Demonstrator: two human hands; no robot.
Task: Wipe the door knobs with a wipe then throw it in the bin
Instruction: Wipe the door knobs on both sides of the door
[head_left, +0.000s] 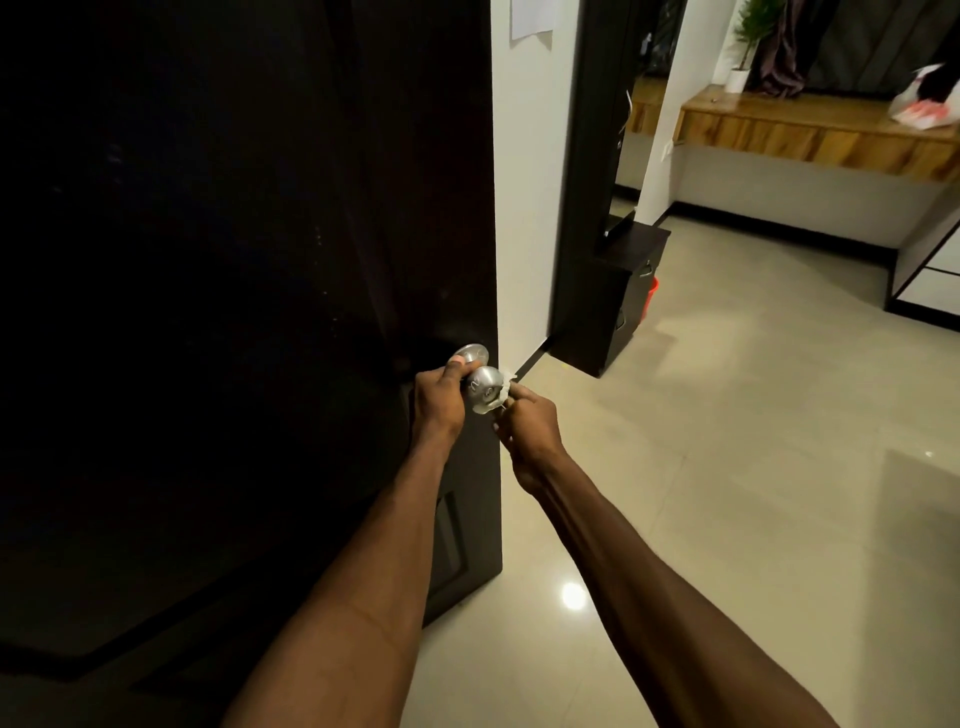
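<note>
A round silver door knob (483, 389) sticks out from the edge of a dark wooden door (260, 260). My left hand (439, 402) grips the knob's neck from the left, thumb up beside the round back plate (470, 355). My right hand (524, 436) pinches a small white wipe (496, 397) and presses it against the knob's right side. Most of the wipe is hidden behind the knob and my fingers.
The door stands open onto a beige tiled floor (753, 467). A dark low cabinet (613, 301) stands against the white wall, with something red (650, 299) behind it. A wooden counter (810, 130) with a potted plant (743, 47) and a bag runs along the far right.
</note>
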